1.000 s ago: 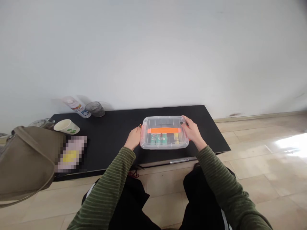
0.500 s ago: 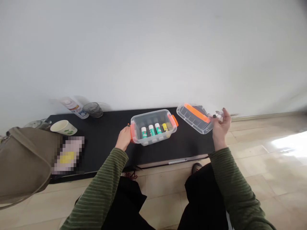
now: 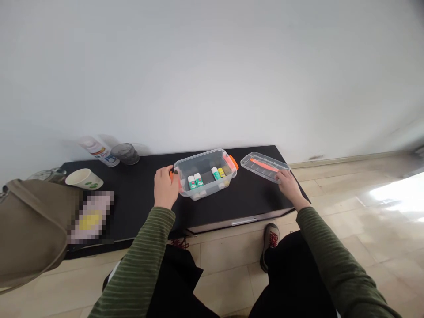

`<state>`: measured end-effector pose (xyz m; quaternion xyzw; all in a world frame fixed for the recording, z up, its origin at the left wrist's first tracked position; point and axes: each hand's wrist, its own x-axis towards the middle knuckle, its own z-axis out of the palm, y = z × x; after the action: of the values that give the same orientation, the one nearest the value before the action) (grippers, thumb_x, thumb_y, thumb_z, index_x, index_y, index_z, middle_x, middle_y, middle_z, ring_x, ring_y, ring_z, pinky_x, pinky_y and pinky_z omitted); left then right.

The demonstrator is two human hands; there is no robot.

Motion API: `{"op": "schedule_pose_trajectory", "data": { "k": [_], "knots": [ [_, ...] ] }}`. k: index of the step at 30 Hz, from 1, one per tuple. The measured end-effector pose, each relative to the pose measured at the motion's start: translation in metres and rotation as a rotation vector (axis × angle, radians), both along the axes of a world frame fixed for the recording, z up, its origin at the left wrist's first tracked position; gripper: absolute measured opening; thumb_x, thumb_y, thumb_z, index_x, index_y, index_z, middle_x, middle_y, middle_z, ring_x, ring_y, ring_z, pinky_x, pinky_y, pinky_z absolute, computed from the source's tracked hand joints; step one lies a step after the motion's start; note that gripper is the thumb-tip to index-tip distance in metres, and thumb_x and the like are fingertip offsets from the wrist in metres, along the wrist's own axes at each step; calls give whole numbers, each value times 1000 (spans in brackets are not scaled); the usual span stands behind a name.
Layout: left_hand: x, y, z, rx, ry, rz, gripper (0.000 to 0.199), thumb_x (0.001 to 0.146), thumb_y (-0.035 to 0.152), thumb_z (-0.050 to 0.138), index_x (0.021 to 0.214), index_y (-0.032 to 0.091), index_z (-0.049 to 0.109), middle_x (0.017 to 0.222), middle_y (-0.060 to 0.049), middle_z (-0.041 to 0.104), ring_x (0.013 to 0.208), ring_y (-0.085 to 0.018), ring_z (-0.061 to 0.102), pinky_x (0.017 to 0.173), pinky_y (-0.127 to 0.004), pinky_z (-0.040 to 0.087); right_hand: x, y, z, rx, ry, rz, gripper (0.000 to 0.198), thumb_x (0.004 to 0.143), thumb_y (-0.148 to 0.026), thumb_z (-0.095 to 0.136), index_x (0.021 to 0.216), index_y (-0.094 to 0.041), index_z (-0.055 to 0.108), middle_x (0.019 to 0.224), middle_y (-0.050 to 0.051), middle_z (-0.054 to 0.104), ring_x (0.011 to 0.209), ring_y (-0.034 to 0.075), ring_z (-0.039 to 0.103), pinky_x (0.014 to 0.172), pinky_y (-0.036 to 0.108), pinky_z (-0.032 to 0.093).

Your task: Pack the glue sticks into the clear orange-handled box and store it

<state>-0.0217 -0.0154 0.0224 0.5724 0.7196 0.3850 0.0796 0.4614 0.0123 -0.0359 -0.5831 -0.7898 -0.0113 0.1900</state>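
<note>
A clear plastic box (image 3: 206,185) with orange latches stands open on a low black table (image 3: 145,194). Inside it lie several small bottles (image 3: 194,180) with green and yellow labels. My left hand (image 3: 164,187) grips the box's left end at the orange latch. The box's clear lid (image 3: 264,166), with an orange handle, lies flat on the table to the right of the box. My right hand (image 3: 289,187) rests on the lid's near edge, fingers on it.
At the table's left stand a paper cup (image 3: 83,179), a white spray can (image 3: 98,150) and a dark glass (image 3: 125,153). A khaki bag (image 3: 31,225) sits at the near left. A blurred flat item (image 3: 91,215) lies beside it. Tiled floor spreads to the right.
My right hand lifted the lid off the box, carried it right and set it down on the table. The box has shifted left and turned under my left hand.
</note>
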Motion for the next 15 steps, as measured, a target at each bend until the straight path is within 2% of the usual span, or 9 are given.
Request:
{"op": "schedule_pose_trajectory", "data": {
  "k": [2,4,7,9,12,14,15],
  "knots": [
    [9,-5,3,68,65,-110,30,89,32,46,109,19,63,125,-15,61,123,-28,54,108,-44,40,4,-1,-10,-62,-71,-31,35,65,5,45,84,-21,58,106,12,61,100,27,55,84,38,46],
    [19,-11,6,55,109,-219,27,88,32,49,106,20,65,121,-12,65,121,-27,56,111,-44,36,3,-4,-15,-115,-101,-59,39,62,7,45,86,-21,59,110,12,61,101,26,56,81,37,46],
    [30,-20,8,-38,149,-309,18,87,35,55,89,23,68,113,-8,71,116,-27,59,117,-46,28,-13,-14,-5,-100,-46,-94,43,64,7,44,92,-21,62,112,12,63,103,27,57,81,37,46],
    [33,-24,8,-90,147,-339,18,86,37,58,77,24,67,105,-6,74,111,-26,62,119,-46,25,-39,-21,14,-1,58,-78,44,69,5,44,99,-21,64,111,13,64,106,28,56,87,41,47],
    [35,-26,9,-137,144,-385,23,83,42,62,69,24,67,90,-4,75,98,-25,65,118,-46,27,-104,-25,55,174,224,44,39,80,-2,44,106,-22,65,115,12,64,114,29,54,100,47,43],
    [35,-27,9,-147,151,-383,23,81,44,66,69,25,69,83,-4,74,92,-24,66,118,-46,29,-157,-21,82,160,261,200,36,86,-7,44,110,-22,66,116,11,64,115,28,54,101,46,42],
    [35,-28,8,-143,154,-372,22,79,45,68,71,25,71,82,-4,74,91,-25,66,118,-46,29,-183,-18,93,107,260,275,34,88,-9,45,111,-23,66,113,10,65,114,27,55,100,45,43]
  ]
}}
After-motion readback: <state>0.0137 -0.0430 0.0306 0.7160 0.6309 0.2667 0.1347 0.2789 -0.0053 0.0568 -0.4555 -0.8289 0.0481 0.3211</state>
